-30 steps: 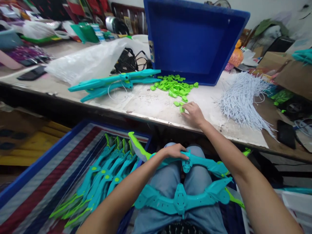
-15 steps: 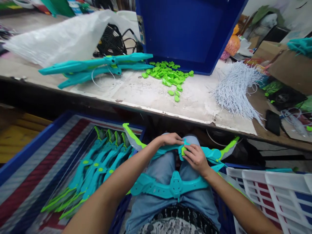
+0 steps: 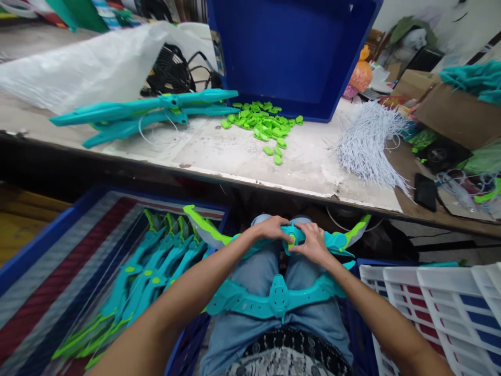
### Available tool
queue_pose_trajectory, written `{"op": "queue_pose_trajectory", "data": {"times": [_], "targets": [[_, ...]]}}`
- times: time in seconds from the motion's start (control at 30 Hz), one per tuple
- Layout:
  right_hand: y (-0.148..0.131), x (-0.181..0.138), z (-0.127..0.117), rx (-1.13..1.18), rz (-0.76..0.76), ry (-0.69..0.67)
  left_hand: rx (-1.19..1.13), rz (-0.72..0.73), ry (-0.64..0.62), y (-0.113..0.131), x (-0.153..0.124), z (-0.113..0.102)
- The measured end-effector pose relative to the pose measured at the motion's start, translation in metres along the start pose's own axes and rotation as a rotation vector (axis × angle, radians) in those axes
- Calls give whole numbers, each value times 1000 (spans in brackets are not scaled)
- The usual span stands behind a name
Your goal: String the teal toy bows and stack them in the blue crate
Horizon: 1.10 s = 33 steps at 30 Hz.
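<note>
Across my knees lies a turquoise toy bow (image 3: 334,242) with grey and lime-green tips. My left hand (image 3: 273,228) grips its middle from the left, thumb and fingers closed round the hub. My right hand (image 3: 313,243) holds the same hub from the right, thumb close to a small lime-green cap (image 3: 291,239) set in it. Nearer my waist, a second turquoise bow body (image 3: 250,303) rests on my thighs, touched by neither hand. Fingers partly hide the hub.
On the bench are loose lime-green caps (image 3: 270,125), stacked turquoise bow parts (image 3: 117,112), a blue bin (image 3: 282,52), white strings (image 3: 370,141) and a phone (image 3: 425,191). Several toy bows (image 3: 135,284) lie in the left crate (image 3: 74,219); a white plastic basket (image 3: 430,292) stands right.
My right hand has turned from fingers laid over the green cap to a grip with its thumb at the hub. My left hand's thumb now sits beside the cap. The view has shifted slightly.
</note>
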State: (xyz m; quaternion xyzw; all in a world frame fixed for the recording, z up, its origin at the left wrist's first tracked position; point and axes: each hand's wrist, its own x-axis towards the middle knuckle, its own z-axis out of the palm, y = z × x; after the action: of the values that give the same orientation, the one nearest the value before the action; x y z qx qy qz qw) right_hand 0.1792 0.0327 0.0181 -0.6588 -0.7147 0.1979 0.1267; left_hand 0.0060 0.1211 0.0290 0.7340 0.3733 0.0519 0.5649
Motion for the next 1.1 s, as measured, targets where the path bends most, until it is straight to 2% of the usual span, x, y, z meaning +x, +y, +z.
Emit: {"op": "queue_pose_trajectory", "data": {"times": [0.17,0.43,0.63,0.8,0.93,1.1], "targets": [[-4,5,-4,-37,-6,-52,59,7,28,-2,0,3],[-7,4,-4,-6,56,-117,147,25,-3,-4,-1,6],[4,1,0,5,-66,-75,133,41,-19,-4,-3,6],[2,-1,-1,-89,-155,-68,154,23,-1,0,-3,5],[-5,0,-5,-199,-181,-88,210,-17,-22,0,-3,3],[-7,-2,-3,-241,-184,-84,284,30,-4,-2,-5,4]]}}
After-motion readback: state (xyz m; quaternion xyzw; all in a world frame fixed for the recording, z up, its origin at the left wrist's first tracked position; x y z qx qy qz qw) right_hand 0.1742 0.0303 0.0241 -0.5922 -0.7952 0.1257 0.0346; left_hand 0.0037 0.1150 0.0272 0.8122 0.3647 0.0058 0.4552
